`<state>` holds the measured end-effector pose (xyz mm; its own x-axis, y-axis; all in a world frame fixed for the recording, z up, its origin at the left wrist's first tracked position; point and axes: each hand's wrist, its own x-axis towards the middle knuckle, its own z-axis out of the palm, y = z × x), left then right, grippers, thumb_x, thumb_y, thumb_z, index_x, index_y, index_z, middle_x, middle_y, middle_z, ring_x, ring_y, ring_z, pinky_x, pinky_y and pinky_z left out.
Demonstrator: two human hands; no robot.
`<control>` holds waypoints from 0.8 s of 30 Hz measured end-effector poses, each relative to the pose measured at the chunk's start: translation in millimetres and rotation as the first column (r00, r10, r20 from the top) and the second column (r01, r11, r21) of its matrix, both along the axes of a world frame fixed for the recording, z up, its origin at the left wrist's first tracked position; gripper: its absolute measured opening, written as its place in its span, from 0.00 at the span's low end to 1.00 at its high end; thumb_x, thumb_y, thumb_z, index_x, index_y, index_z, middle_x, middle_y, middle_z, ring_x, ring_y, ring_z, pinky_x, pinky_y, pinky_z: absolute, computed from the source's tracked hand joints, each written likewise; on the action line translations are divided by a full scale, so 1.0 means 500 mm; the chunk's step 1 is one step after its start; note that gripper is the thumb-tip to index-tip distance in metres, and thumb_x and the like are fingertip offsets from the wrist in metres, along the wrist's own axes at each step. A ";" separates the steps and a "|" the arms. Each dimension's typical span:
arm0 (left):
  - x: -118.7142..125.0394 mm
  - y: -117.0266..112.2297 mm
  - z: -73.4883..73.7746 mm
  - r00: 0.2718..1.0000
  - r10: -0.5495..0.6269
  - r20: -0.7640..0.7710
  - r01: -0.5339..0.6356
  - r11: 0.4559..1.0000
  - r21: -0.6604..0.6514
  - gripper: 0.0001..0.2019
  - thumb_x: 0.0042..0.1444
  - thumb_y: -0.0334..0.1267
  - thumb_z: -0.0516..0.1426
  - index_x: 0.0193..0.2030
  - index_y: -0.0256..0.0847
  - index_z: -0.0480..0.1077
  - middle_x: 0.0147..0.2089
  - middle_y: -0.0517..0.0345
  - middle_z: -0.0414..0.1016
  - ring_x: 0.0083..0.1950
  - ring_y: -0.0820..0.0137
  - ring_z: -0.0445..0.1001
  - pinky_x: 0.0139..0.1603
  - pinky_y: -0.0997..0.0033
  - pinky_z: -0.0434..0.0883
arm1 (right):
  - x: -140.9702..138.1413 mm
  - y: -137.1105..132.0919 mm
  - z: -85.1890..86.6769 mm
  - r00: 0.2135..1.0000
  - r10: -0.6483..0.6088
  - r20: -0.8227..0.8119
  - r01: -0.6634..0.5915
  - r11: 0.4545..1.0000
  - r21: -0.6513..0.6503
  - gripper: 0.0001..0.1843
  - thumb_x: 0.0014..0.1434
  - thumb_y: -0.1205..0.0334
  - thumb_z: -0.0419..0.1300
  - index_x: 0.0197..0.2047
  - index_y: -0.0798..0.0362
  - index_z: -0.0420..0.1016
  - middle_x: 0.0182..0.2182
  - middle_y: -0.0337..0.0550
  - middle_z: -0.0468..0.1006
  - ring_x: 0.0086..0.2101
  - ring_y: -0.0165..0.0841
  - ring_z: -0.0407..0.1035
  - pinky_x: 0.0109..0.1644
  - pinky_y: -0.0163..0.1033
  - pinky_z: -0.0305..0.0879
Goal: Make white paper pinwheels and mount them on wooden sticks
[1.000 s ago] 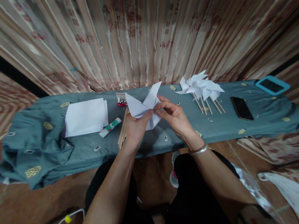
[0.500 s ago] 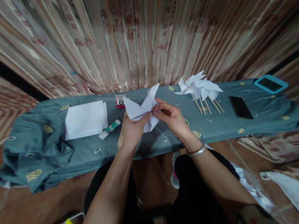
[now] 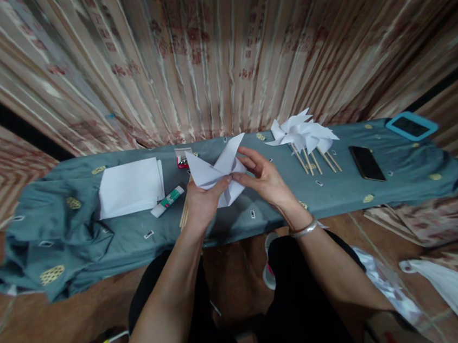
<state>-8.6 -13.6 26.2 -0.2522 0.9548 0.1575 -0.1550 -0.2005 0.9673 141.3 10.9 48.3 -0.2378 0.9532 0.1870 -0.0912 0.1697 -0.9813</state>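
Between my two hands is a white paper pinwheel (image 3: 207, 175) with pointed blades, held above the middle of the covered table. My left hand (image 3: 204, 200) grips its left side, the thumb pressed near the centre. From the right, my right hand (image 3: 263, 177) pinches it, thumb at the centre and fingers behind the paper. Whether a pin sits at the centre is too small to tell. Wooden sticks (image 3: 184, 213) lie partly hidden by my left hand. Near them are a glue stick (image 3: 167, 201) and a small red box (image 3: 182, 160) of shiny pins.
A stack of white paper (image 3: 129, 188) lies at the left. Finished pinwheels (image 3: 302, 132) on sticks lie right of centre, with a phone (image 3: 367, 163) and a blue-framed tablet (image 3: 411, 125) farther right. A green patterned cloth (image 3: 138, 241) covers the narrow table; a curtain (image 3: 209, 59) hangs behind.
My right fingers have spread a little and shifted behind the paper, with the thumb staying near the centre. The pinwheel has moved slightly down and left.
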 end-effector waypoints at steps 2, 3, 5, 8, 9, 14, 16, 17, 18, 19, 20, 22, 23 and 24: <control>-0.001 -0.001 0.001 1.000 -0.015 -0.003 0.015 1.000 0.005 0.19 0.40 0.42 0.69 0.38 0.35 0.77 0.37 0.52 0.82 0.39 0.63 0.79 0.44 0.65 0.75 | 0.003 -0.001 0.004 1.000 0.012 0.005 -0.012 0.999 -0.030 0.38 0.41 0.51 0.74 0.56 0.44 0.67 0.45 0.41 0.80 0.47 0.40 0.74 0.56 0.51 0.69; -0.001 -0.002 0.001 1.000 -0.022 -0.006 0.022 1.000 0.004 0.19 0.40 0.43 0.69 0.38 0.35 0.77 0.37 0.52 0.82 0.39 0.63 0.79 0.44 0.65 0.75 | 0.004 -0.001 0.005 1.000 0.006 0.002 -0.006 0.999 -0.038 0.39 0.41 0.51 0.74 0.56 0.44 0.67 0.42 0.40 0.81 0.45 0.40 0.75 0.54 0.50 0.71; -0.002 -0.003 0.000 1.000 -0.026 -0.014 0.026 1.000 0.000 0.19 0.40 0.43 0.68 0.39 0.35 0.77 0.38 0.52 0.82 0.39 0.63 0.79 0.44 0.65 0.75 | 0.005 -0.001 0.007 1.000 -0.005 -0.008 0.005 0.999 -0.049 0.38 0.40 0.53 0.75 0.55 0.44 0.68 0.38 0.38 0.81 0.41 0.38 0.76 0.51 0.49 0.73; -0.004 -0.003 -0.004 0.999 -0.033 -0.019 0.033 0.999 -0.009 0.18 0.40 0.43 0.69 0.38 0.35 0.78 0.38 0.52 0.82 0.39 0.63 0.79 0.44 0.65 0.75 | 0.005 -0.003 0.012 1.000 -0.004 -0.030 0.002 0.997 -0.071 0.38 0.39 0.54 0.75 0.54 0.44 0.68 0.34 0.36 0.81 0.36 0.37 0.77 0.46 0.47 0.75; -0.004 -0.003 -0.005 0.999 -0.036 -0.017 0.036 0.999 -0.007 0.18 0.40 0.43 0.69 0.38 0.35 0.78 0.37 0.52 0.82 0.39 0.63 0.79 0.44 0.65 0.75 | 0.006 -0.004 0.014 0.999 0.000 -0.034 -0.003 0.997 -0.078 0.38 0.39 0.55 0.75 0.54 0.44 0.68 0.33 0.36 0.81 0.35 0.37 0.77 0.45 0.46 0.75; -0.002 -0.006 0.001 0.999 -0.049 0.000 0.049 0.999 0.006 0.17 0.40 0.42 0.69 0.36 0.35 0.78 0.36 0.53 0.82 0.38 0.64 0.79 0.43 0.66 0.75 | 0.012 -0.007 0.024 1.000 0.023 -0.016 -0.025 0.994 -0.106 0.39 0.38 0.56 0.76 0.54 0.45 0.69 0.32 0.35 0.82 0.34 0.39 0.78 0.44 0.48 0.76; 0.000 -0.008 0.007 0.999 -0.049 0.007 0.049 0.999 -0.018 0.17 0.38 0.41 0.69 0.36 0.35 0.78 0.35 0.53 0.82 0.37 0.64 0.79 0.42 0.65 0.75 | 0.015 -0.006 0.025 1.000 0.026 -0.007 -0.026 0.993 -0.119 0.39 0.38 0.56 0.76 0.54 0.46 0.69 0.31 0.35 0.82 0.34 0.40 0.78 0.44 0.49 0.76; 0.001 -0.009 0.010 0.999 -0.047 0.009 0.047 0.998 -0.032 0.17 0.38 0.41 0.69 0.36 0.35 0.78 0.35 0.53 0.82 0.37 0.64 0.79 0.41 0.65 0.75 | 0.015 -0.006 0.025 1.000 0.025 -0.008 -0.026 0.991 -0.129 0.40 0.37 0.56 0.76 0.54 0.46 0.69 0.30 0.35 0.82 0.34 0.40 0.78 0.44 0.49 0.76; 0.001 -0.009 0.011 0.999 -0.045 0.011 0.046 0.998 -0.042 0.18 0.37 0.41 0.69 0.35 0.35 0.78 0.35 0.53 0.82 0.36 0.64 0.79 0.41 0.65 0.75 | 0.015 -0.005 0.024 1.000 0.026 -0.013 -0.028 0.990 -0.141 0.40 0.37 0.56 0.76 0.54 0.46 0.69 0.30 0.35 0.82 0.34 0.40 0.78 0.44 0.50 0.76; 0.002 -0.009 0.012 0.999 -0.046 0.012 0.046 0.998 -0.049 0.18 0.37 0.41 0.69 0.35 0.35 0.78 0.35 0.53 0.82 0.36 0.64 0.79 0.41 0.65 0.75 | 0.015 -0.005 0.023 0.999 0.028 -0.023 -0.031 0.987 -0.155 0.40 0.36 0.56 0.76 0.54 0.45 0.69 0.30 0.35 0.82 0.34 0.40 0.78 0.44 0.50 0.76; 0.001 -0.009 0.011 0.999 -0.045 0.012 0.046 0.998 -0.052 0.18 0.37 0.42 0.69 0.35 0.34 0.78 0.35 0.53 0.82 0.36 0.64 0.78 0.41 0.66 0.75 | 0.014 -0.005 0.022 0.999 0.031 -0.033 -0.036 0.985 -0.168 0.41 0.36 0.56 0.76 0.54 0.45 0.68 0.30 0.35 0.82 0.34 0.40 0.78 0.44 0.50 0.76; -0.001 -0.008 0.005 0.999 -0.039 0.001 0.039 0.998 -0.056 0.18 0.37 0.42 0.69 0.35 0.35 0.78 0.34 0.53 0.81 0.36 0.65 0.78 0.40 0.66 0.75 | 0.011 -0.004 0.019 0.998 0.035 -0.049 -0.043 0.981 -0.187 0.41 0.35 0.56 0.76 0.54 0.45 0.68 0.32 0.36 0.83 0.33 0.40 0.78 0.43 0.50 0.76; -0.003 -0.007 0.001 0.999 -0.030 -0.013 0.029 0.998 -0.058 0.18 0.37 0.42 0.70 0.34 0.35 0.77 0.34 0.54 0.81 0.35 0.65 0.78 0.39 0.67 0.74 | 0.010 -0.004 0.017 0.998 0.033 -0.052 -0.042 0.981 -0.189 0.41 0.35 0.56 0.77 0.54 0.45 0.68 0.32 0.36 0.83 0.33 0.40 0.78 0.43 0.50 0.76; -0.005 -0.005 -0.004 0.999 -0.018 -0.033 0.015 0.998 -0.061 0.18 0.37 0.42 0.70 0.34 0.35 0.77 0.33 0.54 0.81 0.35 0.65 0.78 0.39 0.68 0.74 | 0.008 -0.004 0.015 0.998 0.027 -0.055 -0.037 0.982 -0.187 0.41 0.35 0.55 0.77 0.53 0.45 0.69 0.32 0.36 0.83 0.33 0.41 0.78 0.43 0.51 0.76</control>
